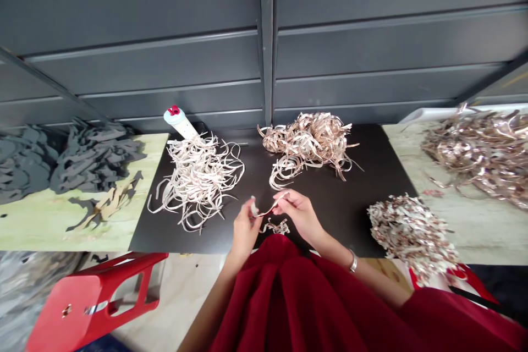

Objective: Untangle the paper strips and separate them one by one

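Observation:
Between my two hands, over the front of the black table top (pixel 247 176), runs a thin pale strip (pixel 270 210) with a reddish-brown side. My left hand (pixel 246 221) has its fingers closed at one end, where a small white piece shows at the fingertips. My right hand (pixel 297 212) pinches the other end. Just below lies a small heap of short curled strips (pixel 278 226). A loose pile of long cream strips (pixel 202 176) is to the left. Beyond my right hand sits a tangled pile of shiny copper-coloured strips (pixel 311 140).
A white bottle (pixel 180 122) with a red top stands behind the cream pile. Dark grey cut pieces (pixel 93 157) lie at the left. A pile of short strips (pixel 410 231) and more copper strips (pixel 487 154) are at the right. A red stool (pixel 99 297) stands lower left.

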Available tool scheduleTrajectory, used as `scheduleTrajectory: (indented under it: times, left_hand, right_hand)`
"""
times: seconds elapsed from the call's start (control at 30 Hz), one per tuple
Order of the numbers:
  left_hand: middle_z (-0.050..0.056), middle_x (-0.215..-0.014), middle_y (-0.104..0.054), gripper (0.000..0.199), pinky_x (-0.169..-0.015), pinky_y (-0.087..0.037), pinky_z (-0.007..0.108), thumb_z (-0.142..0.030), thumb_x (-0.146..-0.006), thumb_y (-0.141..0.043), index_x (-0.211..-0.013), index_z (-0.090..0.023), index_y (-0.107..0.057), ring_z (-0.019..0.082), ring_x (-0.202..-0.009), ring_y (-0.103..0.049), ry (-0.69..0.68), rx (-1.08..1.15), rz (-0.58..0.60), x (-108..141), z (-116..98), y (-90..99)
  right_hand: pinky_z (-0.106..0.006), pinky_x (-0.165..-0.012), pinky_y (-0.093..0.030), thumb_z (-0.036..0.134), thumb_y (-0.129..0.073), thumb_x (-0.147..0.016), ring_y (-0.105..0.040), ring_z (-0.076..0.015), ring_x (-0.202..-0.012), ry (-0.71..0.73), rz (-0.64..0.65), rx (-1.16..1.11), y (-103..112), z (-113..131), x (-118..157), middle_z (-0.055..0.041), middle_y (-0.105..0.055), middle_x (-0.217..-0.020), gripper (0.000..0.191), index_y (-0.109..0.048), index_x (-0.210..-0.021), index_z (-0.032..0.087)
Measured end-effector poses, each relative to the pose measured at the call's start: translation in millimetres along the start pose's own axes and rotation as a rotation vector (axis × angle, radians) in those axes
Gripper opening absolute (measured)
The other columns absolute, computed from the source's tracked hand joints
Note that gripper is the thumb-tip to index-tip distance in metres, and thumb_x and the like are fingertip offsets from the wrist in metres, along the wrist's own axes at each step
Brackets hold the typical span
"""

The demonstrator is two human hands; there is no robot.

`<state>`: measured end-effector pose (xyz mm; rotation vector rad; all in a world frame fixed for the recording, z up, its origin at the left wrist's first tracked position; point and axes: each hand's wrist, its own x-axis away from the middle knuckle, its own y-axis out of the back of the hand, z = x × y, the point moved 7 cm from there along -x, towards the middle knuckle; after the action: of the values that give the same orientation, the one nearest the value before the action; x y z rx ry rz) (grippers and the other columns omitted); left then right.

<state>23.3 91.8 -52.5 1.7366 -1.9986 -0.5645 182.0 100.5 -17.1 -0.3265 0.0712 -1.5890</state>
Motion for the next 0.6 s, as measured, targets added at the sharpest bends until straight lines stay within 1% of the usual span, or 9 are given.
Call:
scheduleTrajectory:
  times: [0.07, 0.13, 0.23, 0.3, 0.37, 0.43, 0.47, 0.53, 0.6]
  left_hand:
    - [0.004, -0.094, -0.063, 0.042, -0.068, -0.051, 0.027, -0.023, -0.076, -0.061, -0.115, -0.02, -0.046, 0.014, -0.074, -0.064, 0.112, 0.147, -0.069, 0.5, 7.8, -0.3]
    - [0.002, -0.096, -0.061, 0.063, -0.063, -0.051, 0.025, -0.02, -0.068, -0.069, -0.12, -0.023, -0.034, 0.012, -0.069, -0.064, 0.286, 0.418, -0.077, 4.0, 15.8, -7.4]
    - [-0.001, -0.094, -0.061, 0.069, -0.055, -0.05, 0.019, -0.019, -0.064, -0.075, -0.117, -0.026, -0.031, 0.008, -0.062, -0.064, 0.533, 0.825, 0.007, 14.2, 16.4, -21.4]
    - [-0.002, -0.087, -0.061, 0.063, -0.054, -0.049, 0.017, -0.019, -0.063, -0.077, -0.112, -0.024, -0.038, 0.007, -0.06, -0.063, 0.615, 1.001, 0.08, 20.7, 9.2, -23.9]
    - [-0.002, -0.075, -0.061, 0.048, -0.054, -0.049, 0.015, -0.021, -0.061, -0.08, -0.098, -0.017, -0.05, 0.007, -0.058, -0.061, 0.628, 1.133, 0.214, 25.9, -2.5, -25.5]
    - [-0.002, -0.063, -0.059, 0.036, -0.05, -0.046, 0.015, -0.031, -0.063, -0.08, -0.08, -0.013, -0.054, 0.007, -0.053, -0.056, 0.61, 1.242, 0.341, 30.2, -14.9, -26.8]
    - [-0.002, -0.058, -0.057, 0.036, -0.048, -0.044, 0.015, -0.037, -0.064, -0.079, -0.073, -0.013, -0.054, 0.006, -0.05, -0.054, 0.602, 1.271, 0.369, 31.3, -19.4, -26.8]
    - [-0.003, -0.051, -0.052, 0.039, -0.044, -0.037, 0.015, -0.044, -0.067, -0.075, -0.065, -0.013, -0.052, 0.005, -0.045, -0.048, 0.583, 1.255, 0.345, 30.1, -24.3, -24.6]
    - [-0.005, -0.047, -0.05, 0.039, -0.042, -0.033, 0.015, -0.044, -0.068, -0.073, -0.062, -0.013, -0.051, 0.004, -0.041, -0.043, 0.534, 1.174, 0.26, 25.0, -27.6, -18.6]
  right_hand:
    - [-0.028, -0.063, -0.052, 0.033, -0.064, -0.078, -0.064, -0.0154, -0.063, 0.032, 0.013, 0.094, -0.5, 3.4, 3.4, -0.0012, -0.066, -0.07, 0.015, -0.065, -0.084, 0.019]
    - [-0.028, -0.064, -0.052, 0.026, -0.065, -0.078, -0.065, -0.0166, -0.066, 0.13, 0.05, 0.249, -3.7, 10.0, 8.5, -0.0022, -0.069, -0.072, 0.007, -0.067, -0.08, 0.02]
    - [-0.028, -0.066, -0.051, 0.02, -0.061, -0.082, -0.064, -0.0164, -0.072, 0.374, 0.132, 0.447, -12.6, 24.1, 18.9, -0.004, -0.069, -0.08, 0.011, -0.07, -0.076, 0.021]
    - [-0.028, -0.064, -0.05, 0.019, -0.059, -0.083, -0.061, -0.0156, -0.072, 0.536, 0.121, 0.523, -14.3, 33.8, 25.0, -0.0039, -0.066, -0.079, 0.016, -0.071, -0.074, 0.022]
    - [-0.027, -0.059, -0.048, 0.018, -0.058, -0.084, -0.057, -0.0146, -0.068, 0.654, 0.112, 0.577, -15.7, 40.9, 28.7, -0.003, -0.061, -0.073, 0.019, -0.072, -0.072, 0.022]
    - [-0.026, -0.057, -0.047, 0.015, -0.056, -0.085, -0.055, -0.0136, -0.065, 0.724, 0.191, 0.577, -21.3, 44.1, 30.8, -0.0023, -0.06, -0.069, 0.021, -0.072, -0.073, 0.022]
    - [-0.026, -0.058, -0.047, 0.014, -0.054, -0.087, -0.055, -0.0134, -0.064, 0.745, 0.25, 0.564, -25.0, 45.0, 31.8, -0.0023, -0.062, -0.068, 0.023, -0.072, -0.074, 0.022]
    - [-0.026, -0.061, -0.049, 0.014, -0.051, -0.088, -0.057, -0.0133, -0.066, 0.753, 0.343, 0.546, -30.5, 45.5, 33.2, -0.0031, -0.065, -0.071, 0.024, -0.072, -0.077, 0.021]
    - [-0.026, -0.064, -0.05, 0.017, -0.053, -0.088, -0.06, -0.0142, -0.069, 0.703, 0.367, 0.561, -31.4, 43.8, 32.0, -0.0043, -0.068, -0.076, 0.019, -0.072, -0.085, 0.021]
